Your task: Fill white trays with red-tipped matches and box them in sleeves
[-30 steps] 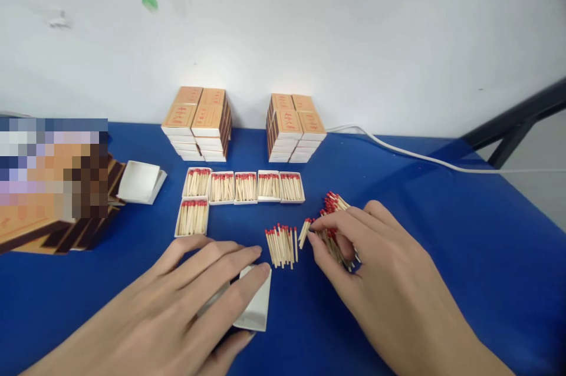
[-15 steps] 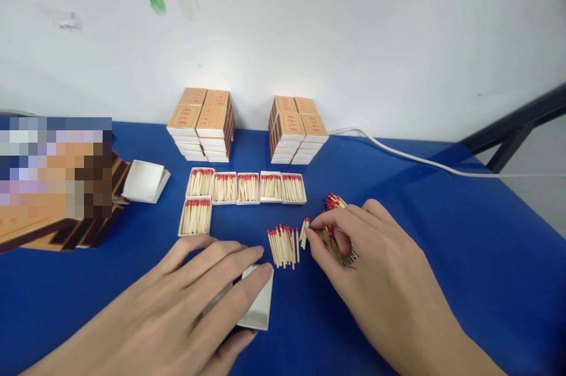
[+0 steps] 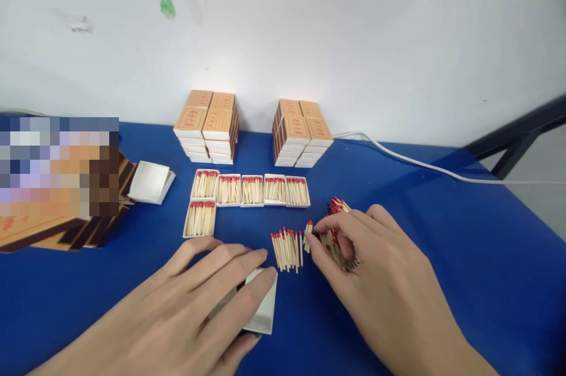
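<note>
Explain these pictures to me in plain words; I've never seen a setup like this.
There is no machine: these are a person's two bare hands, filmed looking forward and down by a head-worn camera.

The left hand spreads over a white matchbox tray, partly hiding it. The right hand's thumb and forefinger are at a few matches; whether they grip them is unclear. A loose match pile lies partly under that hand, and a fanned group of matches lies between the hands.

On the blue table, six match-filled trays stand in front of two stacks of closed matchboxes. More matchbox parts lie at the left, some blurred out.
</note>
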### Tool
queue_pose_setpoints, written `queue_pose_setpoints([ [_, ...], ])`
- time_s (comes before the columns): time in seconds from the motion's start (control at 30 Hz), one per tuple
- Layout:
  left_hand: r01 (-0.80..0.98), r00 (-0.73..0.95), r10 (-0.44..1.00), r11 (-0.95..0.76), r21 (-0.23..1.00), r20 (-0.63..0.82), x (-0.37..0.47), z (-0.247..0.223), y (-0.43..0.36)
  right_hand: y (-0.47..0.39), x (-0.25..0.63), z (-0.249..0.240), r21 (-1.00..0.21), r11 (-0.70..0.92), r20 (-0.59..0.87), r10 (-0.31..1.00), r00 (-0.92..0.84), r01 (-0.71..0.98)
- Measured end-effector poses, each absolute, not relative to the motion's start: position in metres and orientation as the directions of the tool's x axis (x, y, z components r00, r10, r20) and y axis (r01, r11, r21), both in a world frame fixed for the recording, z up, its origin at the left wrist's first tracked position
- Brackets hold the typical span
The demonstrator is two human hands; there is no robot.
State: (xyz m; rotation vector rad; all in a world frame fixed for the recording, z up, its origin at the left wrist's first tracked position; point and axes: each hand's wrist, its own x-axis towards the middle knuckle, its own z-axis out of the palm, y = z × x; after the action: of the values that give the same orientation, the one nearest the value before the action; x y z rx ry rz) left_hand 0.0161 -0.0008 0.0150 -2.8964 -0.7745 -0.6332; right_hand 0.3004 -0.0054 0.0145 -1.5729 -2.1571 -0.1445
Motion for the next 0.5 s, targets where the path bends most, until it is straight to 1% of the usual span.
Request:
queue_pose_setpoints([
  [0.13,0.512,0.777,0.476,-0.859,0.027,0.412,0.0145,0.0151,-0.0034,-0.0063,0.3009,0.0145,-0.187,0.319,0.427,0.878,-0.216,0.929],
  [0.27,0.495,0.788,0.464,-0.868,0.032,0.404,0.0138,0.0155,-0.0048,-0.0061,0.3006,0.0151,-0.189,0.311,0.415,0.885,-0.211,0.931],
  [0.5,0.496,0.785,0.46,-0.868,0.023,0.415,0.0151,0.0163,-0.0019,-0.0052,0.2972,0.0133,-0.151,0.291,0.434,0.878,-0.201,0.945],
])
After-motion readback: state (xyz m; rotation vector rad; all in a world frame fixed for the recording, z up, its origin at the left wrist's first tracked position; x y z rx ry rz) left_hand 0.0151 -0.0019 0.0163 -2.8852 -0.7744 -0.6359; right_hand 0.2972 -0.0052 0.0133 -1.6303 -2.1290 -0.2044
